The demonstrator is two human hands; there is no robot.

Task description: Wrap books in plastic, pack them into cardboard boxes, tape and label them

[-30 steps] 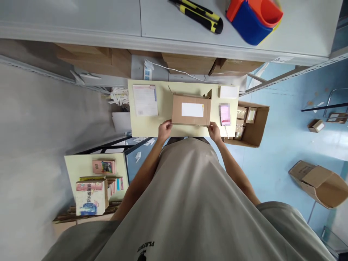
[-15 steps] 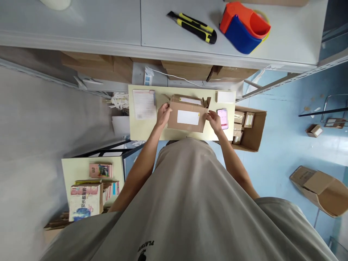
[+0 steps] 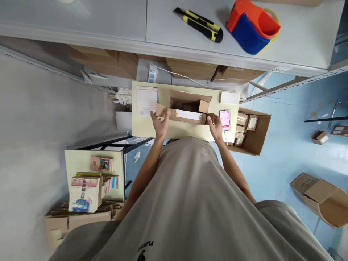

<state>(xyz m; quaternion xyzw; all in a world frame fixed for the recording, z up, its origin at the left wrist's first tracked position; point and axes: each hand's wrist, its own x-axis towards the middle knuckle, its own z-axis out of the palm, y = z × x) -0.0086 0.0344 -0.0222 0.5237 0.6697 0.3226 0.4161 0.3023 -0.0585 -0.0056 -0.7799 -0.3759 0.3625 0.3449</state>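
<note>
On the pale yellow table (image 3: 146, 128) in front of me stands a small cardboard box (image 3: 187, 121), its top open and its flaps sticking out. A white label (image 3: 188, 114) is stuck on the side nearest me. My left hand (image 3: 161, 125) grips the box's left flap, thumb toward the box and fingers on the outer side. At the other end, my right hand (image 3: 215, 127) has the right flap between thumb and fingers. Beside the right hand lies a phone (image 3: 224, 120) with a pink screen. The bottom of the box's inside is in shadow.
A printed sheet (image 3: 147, 101) and a white stack (image 3: 227, 98) flank the box. On the shelf above lie a utility knife (image 3: 199, 24) and a red-and-blue tape dispenser (image 3: 252, 27). A carton of small boxes (image 3: 257, 139) stands right; books (image 3: 85, 194) are stacked at lower left.
The box has turned so its open top faces up, where before a broad labelled face was toward me. Both hands have shifted onto its end flaps. The view has moved slightly.
</note>
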